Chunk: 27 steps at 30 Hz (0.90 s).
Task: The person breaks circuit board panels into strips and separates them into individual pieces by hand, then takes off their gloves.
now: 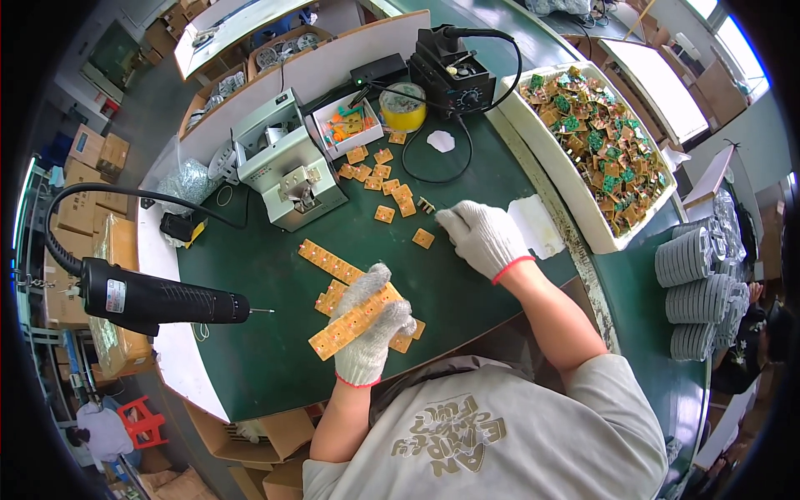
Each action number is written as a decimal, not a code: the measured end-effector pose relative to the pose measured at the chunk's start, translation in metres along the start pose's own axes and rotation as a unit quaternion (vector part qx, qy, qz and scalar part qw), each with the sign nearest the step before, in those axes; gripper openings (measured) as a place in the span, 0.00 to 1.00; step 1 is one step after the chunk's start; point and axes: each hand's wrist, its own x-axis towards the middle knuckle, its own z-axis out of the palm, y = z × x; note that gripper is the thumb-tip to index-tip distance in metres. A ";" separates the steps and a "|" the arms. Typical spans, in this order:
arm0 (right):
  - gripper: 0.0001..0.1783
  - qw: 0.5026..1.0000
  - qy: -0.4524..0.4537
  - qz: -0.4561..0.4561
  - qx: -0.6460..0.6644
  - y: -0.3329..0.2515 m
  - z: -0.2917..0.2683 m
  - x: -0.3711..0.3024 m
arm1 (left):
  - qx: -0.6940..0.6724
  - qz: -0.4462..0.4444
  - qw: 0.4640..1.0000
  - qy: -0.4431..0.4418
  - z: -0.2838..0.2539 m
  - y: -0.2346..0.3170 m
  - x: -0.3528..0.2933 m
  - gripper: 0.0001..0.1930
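My left hand [364, 333], in a white knit glove with a red cuff, is closed around an orange-brown strip of joined circuit boards [348, 325]. Under and beyond that hand lies another board strip [329, 260], with more board pieces around it. My right hand [483, 237], gloved the same way, is at the right of the green mat with its fingers curled together. Whatever its fingertips may hold is hidden. Close to them are a single square board [423, 238] and a small pinned component [426, 205]. Several loose square boards [385, 185] lie scattered farther back.
A black electric screwdriver [167, 296] hangs at left. Behind the mat stand a grey metal machine [287, 171], a white parts box [346, 125], a yellow tape roll [402, 107] and a black soldering station [454, 75]. At right are a white bin [612, 243] of boards and stacked grey parts [692, 258].
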 end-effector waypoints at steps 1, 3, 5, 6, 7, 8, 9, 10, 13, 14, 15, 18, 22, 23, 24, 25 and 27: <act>0.22 0.999 0.007 0.005 -0.046 -0.004 -0.003 0.005 | 0.012 0.001 1.000 -0.002 0.000 0.000 0.000 0.30; 0.22 0.996 0.012 0.008 -0.092 -0.007 -0.005 0.007 | 0.023 0.003 1.000 -0.002 -0.002 -0.001 0.000 0.31; 0.22 0.989 0.110 0.012 -0.095 -0.006 -0.006 0.006 | 0.000 -0.010 1.000 0.005 -0.008 0.001 0.000 0.32; 0.22 0.983 0.159 0.013 -0.096 -0.005 -0.006 0.006 | -0.012 -0.017 1.000 0.008 -0.011 0.002 0.000 0.33; 0.22 0.973 0.207 0.015 -0.096 -0.005 -0.007 0.005 | -0.023 -0.023 0.999 0.012 -0.013 0.001 0.000 0.33; 0.21 0.974 0.218 -0.016 -0.061 -0.008 -0.008 -0.001 | -0.023 -0.020 0.999 0.019 -0.017 0.001 -0.002 0.33; 0.20 0.972 0.228 -0.046 -0.025 -0.015 -0.011 -0.010 | -0.009 -0.011 1.000 0.017 -0.020 -0.001 -0.005 0.33; 0.20 0.973 0.227 -0.044 -0.026 -0.023 -0.016 -0.021 | 0.003 -0.007 1.000 0.009 -0.022 -0.005 -0.003 0.33; 0.15 0.904 -0.171 0.051 0.387 -0.046 -0.014 -0.050 | 0.029 0.003 1.000 -0.008 -0.019 -0.010 0.000 0.34; 0.14 0.856 -0.247 0.066 0.450 -0.050 -0.011 -0.056 | 0.029 0.009 0.999 -0.026 -0.011 -0.010 0.002 0.34; 0.14 0.856 -0.244 0.067 0.450 -0.046 -0.004 -0.058 | 0.029 0.016 0.999 -0.042 -0.003 -0.009 0.002 0.35; 0.13 0.840 -0.243 0.022 0.485 -0.031 0.012 -0.058 | 0.031 0.030 0.996 -0.074 0.005 -0.010 0.003 0.36; 0.12 0.801 -0.265 0.099 0.528 -0.037 0.002 -0.062 | 0.037 -0.002 0.998 -0.060 -0.019 -0.014 -0.004 0.34; 0.12 0.801 -0.265 0.098 0.528 -0.037 0.003 -0.062 | 0.037 -0.002 0.997 -0.060 -0.016 -0.013 -0.004 0.34; 0.12 0.782 -0.258 0.110 0.557 -0.038 0.006 -0.065 | 0.004 -0.017 0.997 -0.072 -0.012 -0.010 -0.004 0.33; 0.12 0.761 -0.250 0.121 0.586 -0.039 0.011 -0.068 | -0.029 -0.033 0.996 -0.084 -0.006 -0.007 -0.004 0.33; 0.12 0.717 -0.234 0.144 0.640 -0.039 0.020 -0.074 | -0.094 -0.063 0.988 -0.106 0.001 -0.004 -0.004 0.31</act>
